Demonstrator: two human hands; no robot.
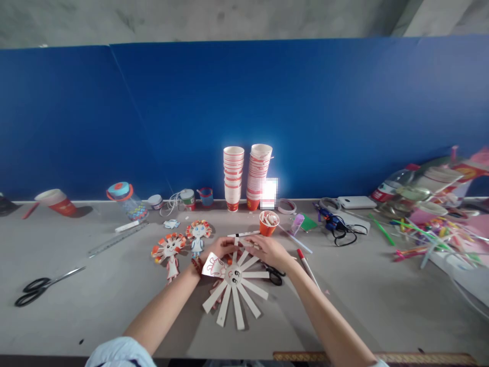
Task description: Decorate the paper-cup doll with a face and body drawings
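A paper cup cut into long white strips [236, 300] is splayed like a sun in front of me, with a smiling face drawn on its round bottom [234, 274]. My left hand [220, 250] has its fingers curled at the far strips, partly hidden. From the other side, my right hand [267, 251] pinches a far strip. A white paper piece with a red drawing [214, 266] stays attached at the left of the face. Black-handled scissors [275, 276] lie partly beneath the right strips. Two finished paper dolls with curled orange hair, one red-dressed [171, 255], one blue-dressed [197, 239], lie left.
Paper cup stacks [233, 178] stand by the blue wall. A cup of scraps [268, 224] is beyond my hands. Right are a red marker [307, 267], glue gun [336, 221] and colourful sticks [435, 234]; left, a ruler [116, 239] and larger scissors [48, 286].
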